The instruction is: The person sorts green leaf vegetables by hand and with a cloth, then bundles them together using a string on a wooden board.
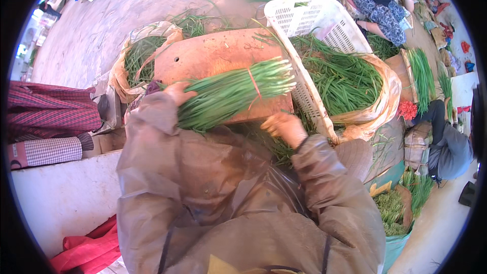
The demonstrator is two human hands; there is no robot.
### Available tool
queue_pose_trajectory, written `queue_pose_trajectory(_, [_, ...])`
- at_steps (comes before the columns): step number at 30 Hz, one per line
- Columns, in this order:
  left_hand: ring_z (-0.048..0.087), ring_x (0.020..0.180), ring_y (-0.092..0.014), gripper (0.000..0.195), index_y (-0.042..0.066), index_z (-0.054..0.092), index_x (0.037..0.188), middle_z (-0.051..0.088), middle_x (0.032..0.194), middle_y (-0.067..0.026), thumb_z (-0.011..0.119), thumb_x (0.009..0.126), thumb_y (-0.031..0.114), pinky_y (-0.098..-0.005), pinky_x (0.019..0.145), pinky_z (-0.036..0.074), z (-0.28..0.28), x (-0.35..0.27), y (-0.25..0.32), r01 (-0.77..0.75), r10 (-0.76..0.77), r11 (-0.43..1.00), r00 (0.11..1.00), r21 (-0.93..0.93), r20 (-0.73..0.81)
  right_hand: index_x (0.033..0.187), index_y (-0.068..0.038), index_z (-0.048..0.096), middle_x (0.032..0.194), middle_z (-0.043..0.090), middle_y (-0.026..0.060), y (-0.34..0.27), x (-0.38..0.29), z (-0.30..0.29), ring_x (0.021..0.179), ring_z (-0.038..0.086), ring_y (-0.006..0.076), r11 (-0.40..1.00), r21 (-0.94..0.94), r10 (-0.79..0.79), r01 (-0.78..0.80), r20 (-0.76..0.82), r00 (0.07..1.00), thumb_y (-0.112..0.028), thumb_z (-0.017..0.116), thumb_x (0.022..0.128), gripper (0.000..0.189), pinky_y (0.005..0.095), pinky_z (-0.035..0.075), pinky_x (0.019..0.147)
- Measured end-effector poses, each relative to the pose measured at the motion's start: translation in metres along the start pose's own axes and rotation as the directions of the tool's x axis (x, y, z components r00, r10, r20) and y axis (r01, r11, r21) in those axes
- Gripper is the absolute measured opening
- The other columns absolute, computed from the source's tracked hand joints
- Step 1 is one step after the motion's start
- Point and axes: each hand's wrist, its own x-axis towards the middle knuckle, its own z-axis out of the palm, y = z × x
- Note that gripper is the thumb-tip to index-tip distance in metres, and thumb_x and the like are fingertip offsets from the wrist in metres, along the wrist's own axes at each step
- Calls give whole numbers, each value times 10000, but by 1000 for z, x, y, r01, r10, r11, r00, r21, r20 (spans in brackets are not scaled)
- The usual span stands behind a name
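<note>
A bundle of long green chives (232, 89) lies slantwise across an orange-brown board (213, 47), its pale cut ends toward the right. A thin reddish band (255, 83) circles it near those ends, with a loose tail hanging down. At the leafy end, my left hand (180, 93) grips the bundle, the thumb over the leaves. My right hand (285, 127) is apart from the bundle, below the board's right corner. Its fingers are loosely bent and nothing shows in them, though it is somewhat blurred.
Right of the board stands a white plastic crate (304, 83). Beside it, a plastic-lined container holds loose green leaves (342, 80). A bag of leaves (142, 59) sits at left. One person (380, 0) crouches at upper right; another (449, 148) is at far right.
</note>
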Motion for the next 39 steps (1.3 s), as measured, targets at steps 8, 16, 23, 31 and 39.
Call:
queue_pose_trajectory(8, [576,1019,-218,489,48,521,1212,596,1131,-137,654,763,185,-317,865,456,-56,-36,26,-166,-71,898,860,-408,-506,958,-37,633,746,595,-1,-50,35,38,585,518,92,867,321,338,-381,184,923,-374,375,952,425,240,444,554])
queue_pose_trajectory(16, [293,1292,-378,1172,115,140,1431,300,1383,-244,825,524,399,-467,1046,278,19,24,146,-335,433,877,862,346,-265,941,-54,654,881,617,167,-14,34,36,844,601,284,695,-713,-418,96,-291,860,-233,500,872,246,366,461,760])
queue_pose_trajectory(23, [296,1298,-343,1161,148,74,1440,313,1394,-182,791,560,392,-455,1031,303,55,32,154,-200,224,962,967,185,-119,911,-39,611,791,629,81,-20,59,45,717,600,190,962,182,-173,205,-177,969,-143,508,867,153,297,467,632])
queue_pose_trajectory(31, [469,1133,-295,761,165,226,1408,446,1286,-115,604,749,206,-437,936,386,91,38,147,-168,289,935,871,312,-398,705,-77,502,625,530,56,-3,87,59,537,530,171,855,-384,-439,349,-177,881,-121,533,749,70,281,427,504])
queue_pose_trajectory(39, [538,1109,-237,366,109,537,1227,560,1211,-115,506,881,224,-322,929,404,20,71,129,-231,254,873,967,-429,-4,677,-20,537,615,565,89,-17,79,22,456,490,146,948,234,-182,218,-168,969,-210,485,889,289,252,413,440])
